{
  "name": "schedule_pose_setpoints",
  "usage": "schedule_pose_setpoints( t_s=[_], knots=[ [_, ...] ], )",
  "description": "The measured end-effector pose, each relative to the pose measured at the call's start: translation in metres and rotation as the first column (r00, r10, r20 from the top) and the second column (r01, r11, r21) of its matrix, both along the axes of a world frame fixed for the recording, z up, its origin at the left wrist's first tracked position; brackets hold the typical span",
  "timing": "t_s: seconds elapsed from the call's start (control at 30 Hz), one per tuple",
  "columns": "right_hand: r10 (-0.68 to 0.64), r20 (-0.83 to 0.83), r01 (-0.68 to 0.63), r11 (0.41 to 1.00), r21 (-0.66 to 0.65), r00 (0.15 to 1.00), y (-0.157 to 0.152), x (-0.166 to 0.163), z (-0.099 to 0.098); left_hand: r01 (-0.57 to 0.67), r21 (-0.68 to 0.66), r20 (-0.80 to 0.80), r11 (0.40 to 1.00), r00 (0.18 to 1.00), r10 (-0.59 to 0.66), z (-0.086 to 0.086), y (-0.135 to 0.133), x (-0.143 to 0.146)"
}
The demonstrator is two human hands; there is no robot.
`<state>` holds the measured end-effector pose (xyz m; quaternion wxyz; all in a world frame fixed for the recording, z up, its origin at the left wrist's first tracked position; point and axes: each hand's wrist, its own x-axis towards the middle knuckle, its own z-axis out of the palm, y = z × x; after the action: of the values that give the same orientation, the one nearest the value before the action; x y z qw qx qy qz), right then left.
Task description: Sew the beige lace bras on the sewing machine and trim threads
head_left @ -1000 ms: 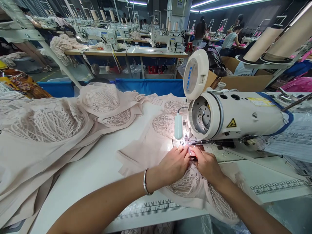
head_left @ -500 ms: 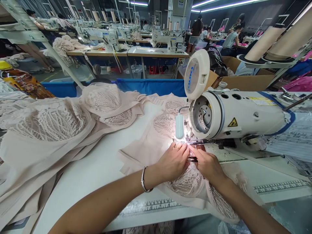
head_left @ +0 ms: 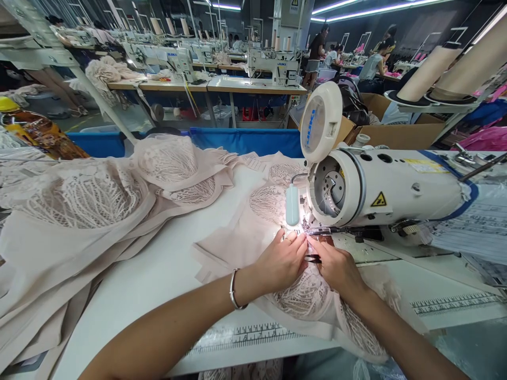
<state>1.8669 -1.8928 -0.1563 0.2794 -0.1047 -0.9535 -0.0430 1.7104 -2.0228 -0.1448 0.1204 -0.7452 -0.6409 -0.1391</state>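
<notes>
My left hand (head_left: 283,258) and my right hand (head_left: 336,266) lie close together on a beige lace garment piece (head_left: 304,298), just in front of the needle of a white sewing machine (head_left: 380,184). Both hands have their fingers pressed down on the fabric, pinching it at the presser foot. A small dark tool (head_left: 312,258) shows between the two hands; which hand holds it is unclear. A bright lamp (head_left: 292,205) lights the needle area. A silver bracelet (head_left: 233,289) sits on my left wrist.
A heap of beige lace pieces (head_left: 91,206) covers the left of the white table (head_left: 158,274). Printed rulers (head_left: 253,335) run along the front edge. Thread cones (head_left: 428,71) stand at the right. Cardboard boxes (head_left: 396,132), further sewing stations and other workers fill the background.
My hands have crept slightly towards the needle with the fabric; little else differs.
</notes>
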Motion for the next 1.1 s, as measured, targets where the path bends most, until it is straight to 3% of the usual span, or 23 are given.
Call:
schedule_pose_setpoints(
  t_s=[0.5, 0.57, 0.7, 0.9, 1.1],
  knots=[
    [-0.034, 0.062, 0.039, 0.997, -0.068, 0.998, 0.002, -0.002, 0.005, -0.041, 0.055, -0.081, 0.998, 0.996, 0.045, 0.002, -0.001, -0.002],
    [-0.094, 0.132, 0.111, 0.985, -0.133, 0.987, 0.003, -0.002, 0.009, -0.003, 0.058, -0.14, 0.998, 0.99, 0.011, 0.006, -0.001, 0.0],
    [-0.141, 0.225, 0.201, 0.942, -0.269, 0.964, 0.007, 0.002, 0.018, 0.133, -0.078, -0.245, 0.988, 0.958, -0.148, 0.015, -0.007, 0.012],
    [0.074, 0.151, -0.013, 0.927, -0.375, 0.986, 0.011, 0.009, 0.024, 0.106, -0.202, -0.073, 0.974, 0.99, -0.122, 0.018, -0.01, 0.01],
    [0.016, 0.175, 0.038, 0.953, -0.3, 0.984, 0.008, -0.001, 0.023, 0.184, -0.199, 0.126, 0.963, 0.979, -0.161, 0.025, 0.0, -0.016]
  ],
)
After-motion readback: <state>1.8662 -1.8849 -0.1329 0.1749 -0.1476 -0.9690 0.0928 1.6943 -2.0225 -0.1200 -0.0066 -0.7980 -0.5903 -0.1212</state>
